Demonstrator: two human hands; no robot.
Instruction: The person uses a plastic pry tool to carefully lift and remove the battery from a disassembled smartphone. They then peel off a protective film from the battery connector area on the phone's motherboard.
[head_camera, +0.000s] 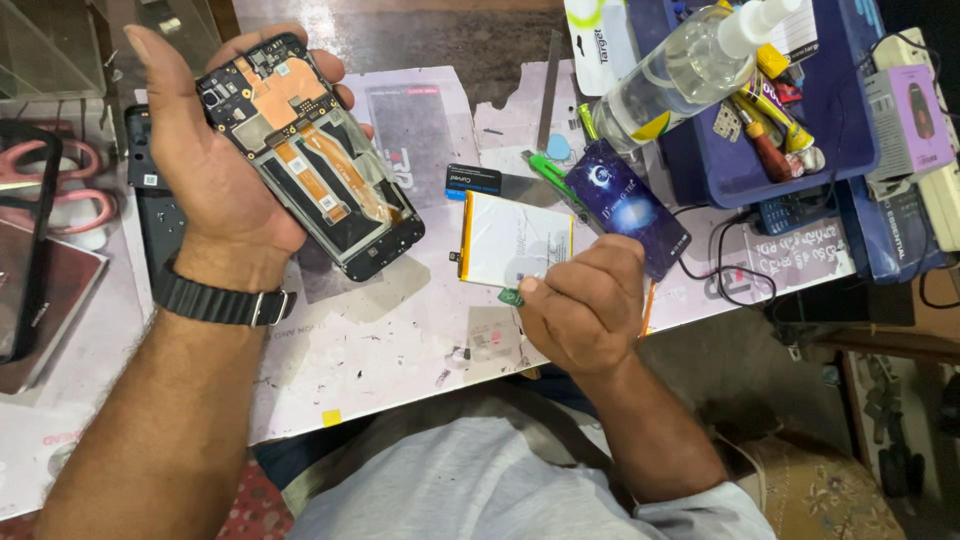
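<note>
The right hand (583, 305), nearest the lens, is curling closed, pinching a small green tool tip (511, 296) at the lower edge of the flat white rectangular phone battery (517, 241). Left of that battery, the left hand (215, 150) is cradling the black opened smartphone chassis (310, 155), fingers wrapped around its sides. It is showing copper shielding and orange flex ribbons; judged light, rigid, fragile, best gripped by the frame edges.
</note>
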